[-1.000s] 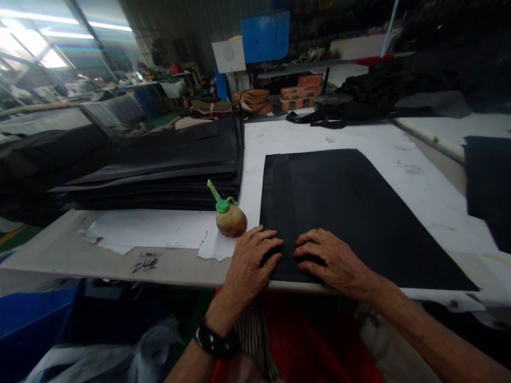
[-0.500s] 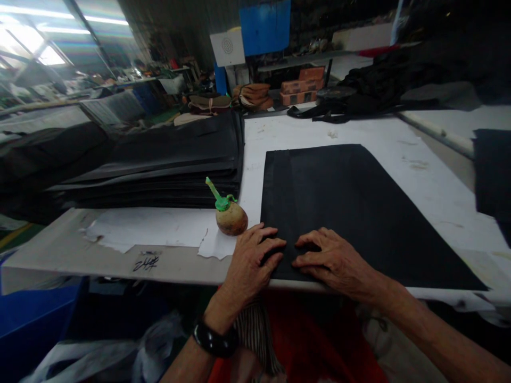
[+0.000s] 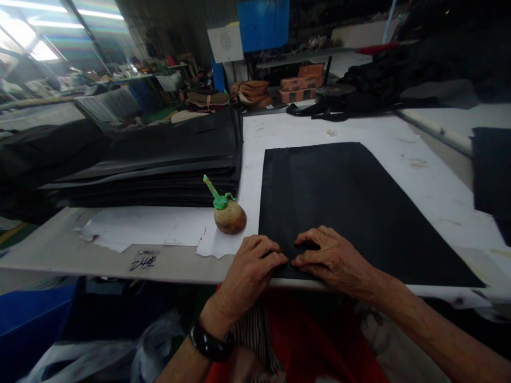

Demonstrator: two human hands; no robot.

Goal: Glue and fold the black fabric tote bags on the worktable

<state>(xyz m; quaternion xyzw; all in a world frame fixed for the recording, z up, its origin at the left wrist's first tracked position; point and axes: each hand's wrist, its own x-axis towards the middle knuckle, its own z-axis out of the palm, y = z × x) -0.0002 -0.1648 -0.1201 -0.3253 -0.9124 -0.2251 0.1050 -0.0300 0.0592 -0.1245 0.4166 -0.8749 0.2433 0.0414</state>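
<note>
A large black sheet lies flat on the white-covered table in front of me, with a strip folded along its left side. At its near left corner, my left hand is closed, its fingers bent together against the sheet's edge; the fingertips are partly hidden. My right hand rests on the same sheet just to the right, open, with its fingers slightly apart and their tips on the surface. A round tan bottle with a green spout stands left of the sheet, near my left hand.
A thick stack of black sheets lies to the left on the table. Brick-like orange blocks and folded brown cloth bundles are at the back. Dark material hangs at the right edge. A blue container is below left.
My left hand's fingers have drawn in from a spread pose and moved slightly nearer to me at the sheet's corner. My right hand stays almost in place. The view has shifted slightly.
</note>
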